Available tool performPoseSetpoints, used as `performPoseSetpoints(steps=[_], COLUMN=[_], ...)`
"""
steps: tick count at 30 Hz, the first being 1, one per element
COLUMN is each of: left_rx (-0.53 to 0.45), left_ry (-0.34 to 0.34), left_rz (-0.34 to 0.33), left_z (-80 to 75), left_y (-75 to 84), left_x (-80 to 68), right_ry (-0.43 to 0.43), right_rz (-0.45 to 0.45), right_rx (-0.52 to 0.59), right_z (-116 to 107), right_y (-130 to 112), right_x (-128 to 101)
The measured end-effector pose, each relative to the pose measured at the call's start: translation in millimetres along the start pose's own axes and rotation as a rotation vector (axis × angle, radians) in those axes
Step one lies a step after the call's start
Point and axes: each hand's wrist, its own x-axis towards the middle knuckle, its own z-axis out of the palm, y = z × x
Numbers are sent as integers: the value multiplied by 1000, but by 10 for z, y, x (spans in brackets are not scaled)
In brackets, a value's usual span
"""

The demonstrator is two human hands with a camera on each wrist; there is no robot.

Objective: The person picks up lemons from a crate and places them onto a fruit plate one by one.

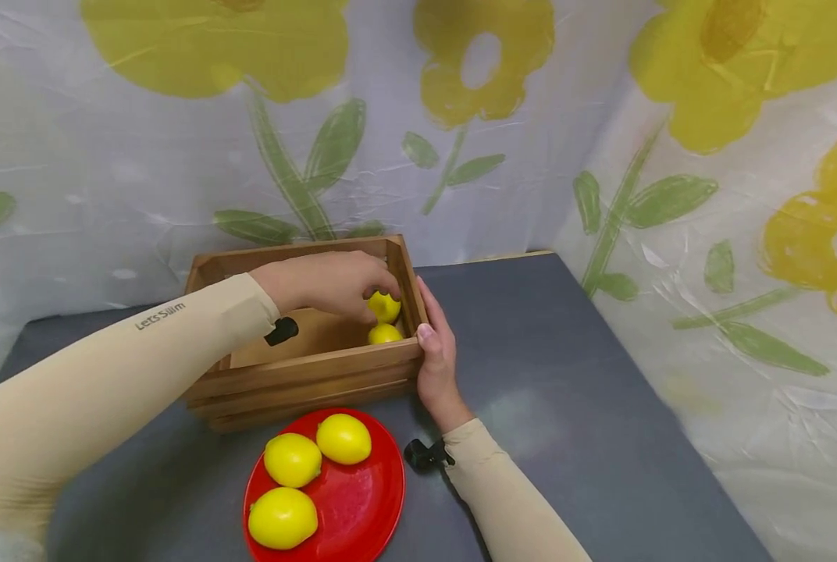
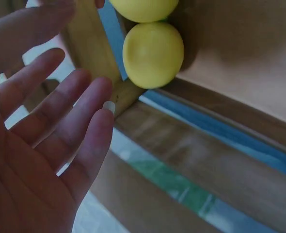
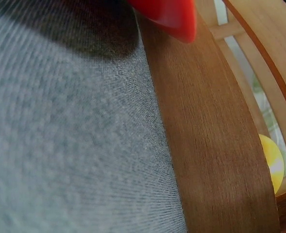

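Observation:
A wooden slatted crate stands on the grey table. Two yellow lemons lie in its right front corner. My left hand hovers inside the crate just above the upper lemon. In the left wrist view its fingers are spread and straight, holding nothing, with a lemon just beyond them. My right hand lies flat against the crate's outer right wall, its thumb at the front corner. In the right wrist view the crate wall shows close up, with a lemon behind the slats.
A red plate with three lemons sits in front of the crate near the table's front edge. A flower-print sheet hangs behind and to the right. Bare grey table lies to the right of the crate.

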Motion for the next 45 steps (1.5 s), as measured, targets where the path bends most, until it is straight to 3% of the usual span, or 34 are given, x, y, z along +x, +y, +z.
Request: performPoseSetpoints(steps=[8,15,27,36,45], left_rx=[-32,-36,-44,-10,-13], left_ry=[-113,-136,-158,-188,-181], left_rz=[-13,-16,-1,-38,-27], left_z=[130,204,320,400,407], left_y=[-12,-12,9,44,67], left_x=[207,301,317,292,279], right_ry=[4,14,17,7,1], right_rz=[-9,-28,-24,-33,-33], right_rx=[7,3,-5,-16,-17], right_z=[14,-16,-17,-22,-23], right_y=[15,43,39,40,25], right_x=[12,10,-1,-4,14])
